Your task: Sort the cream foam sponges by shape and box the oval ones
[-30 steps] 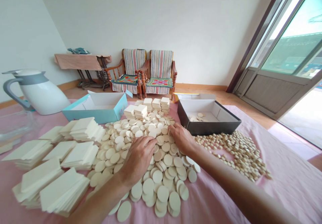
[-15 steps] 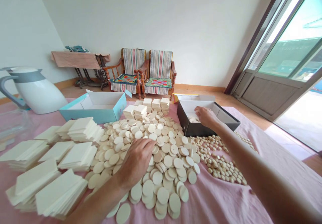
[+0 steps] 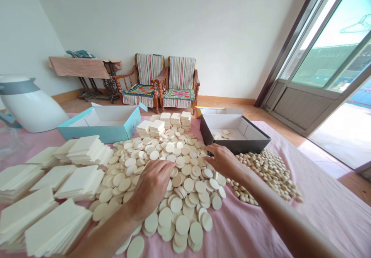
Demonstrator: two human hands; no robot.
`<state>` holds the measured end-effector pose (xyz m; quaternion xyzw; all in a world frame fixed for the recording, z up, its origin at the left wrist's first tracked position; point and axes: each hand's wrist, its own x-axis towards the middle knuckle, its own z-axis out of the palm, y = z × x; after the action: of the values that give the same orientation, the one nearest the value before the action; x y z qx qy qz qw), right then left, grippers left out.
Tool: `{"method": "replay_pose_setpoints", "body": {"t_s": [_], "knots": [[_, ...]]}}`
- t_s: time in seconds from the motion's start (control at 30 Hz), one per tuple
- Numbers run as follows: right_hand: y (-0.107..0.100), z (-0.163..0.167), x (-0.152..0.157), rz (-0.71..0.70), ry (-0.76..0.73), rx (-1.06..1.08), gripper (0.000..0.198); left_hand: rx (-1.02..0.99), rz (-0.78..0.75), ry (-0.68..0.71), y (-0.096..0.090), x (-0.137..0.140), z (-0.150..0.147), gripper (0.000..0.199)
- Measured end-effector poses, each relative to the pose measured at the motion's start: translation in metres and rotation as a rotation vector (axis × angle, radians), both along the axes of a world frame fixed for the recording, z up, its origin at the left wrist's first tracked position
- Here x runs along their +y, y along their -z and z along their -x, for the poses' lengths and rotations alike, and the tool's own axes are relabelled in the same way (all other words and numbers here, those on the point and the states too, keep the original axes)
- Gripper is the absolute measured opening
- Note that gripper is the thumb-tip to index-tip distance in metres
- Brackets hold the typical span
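Pale round wooden discs (image 3: pixel 182 224) lie in a wide loose pile across the middle of the cloth. My left hand (image 3: pixel 155 182) rests over the pile's centre, back upward, fingers together and curled down; what lies under the fingertips is hidden. At the pile's right edge is my right hand (image 3: pixel 222 159), thumb and forefinger apart, with nothing visible between them. Just beyond it stands a black open box (image 3: pixel 236 147) with a white inside, holding several discs (image 3: pixel 222 134) in its left part.
Stacks of square pale tiles (image 3: pixel 74 182) stand at left, more square stacks (image 3: pixel 156 127) behind the pile. A light-blue box (image 3: pixel 130 125) and a white jug (image 3: pixel 40 109) are at the back left. Small wooden beads (image 3: pixel 272 173) lie right, on the pink cloth (image 3: pixel 315 188).
My right hand has come out of the black box, back toward me and left to the pile's edge. My left hand stays over the discs. The view has shifted slightly right.
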<state>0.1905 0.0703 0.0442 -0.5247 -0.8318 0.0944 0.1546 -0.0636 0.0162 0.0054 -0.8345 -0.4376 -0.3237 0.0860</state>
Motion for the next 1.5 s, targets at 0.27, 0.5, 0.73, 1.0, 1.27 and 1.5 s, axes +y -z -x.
{"method": "replay_pose_setpoints", "body": {"t_s": [0.27,0.5,0.73,1.0,1.27,1.5], "knots": [[0.016,0.011,0.001,0.123,0.073,-0.022,0.027,0.016,-0.030,-0.013,0.005,0.002,0.001,0.026],[0.022,0.010,-0.002,0.059,0.045,0.122,0.009,-0.013,-0.008,-0.016,0.005,0.002,0.001,0.024],[0.015,0.009,-0.002,0.233,0.031,0.482,0.012,-0.307,0.108,-0.029,-0.016,0.004,-0.019,0.019],[0.008,0.020,-0.015,0.652,-0.093,0.916,0.032,-0.510,0.305,0.037,-0.034,0.026,-0.062,0.021],[0.009,0.005,-0.006,0.509,-0.014,0.837,0.040,-0.441,0.340,0.144,-0.030,0.028,-0.079,0.025],[-0.031,-0.069,0.070,0.085,0.251,0.438,0.035,-0.278,0.381,0.079,-0.056,0.082,-0.101,0.033]]}}
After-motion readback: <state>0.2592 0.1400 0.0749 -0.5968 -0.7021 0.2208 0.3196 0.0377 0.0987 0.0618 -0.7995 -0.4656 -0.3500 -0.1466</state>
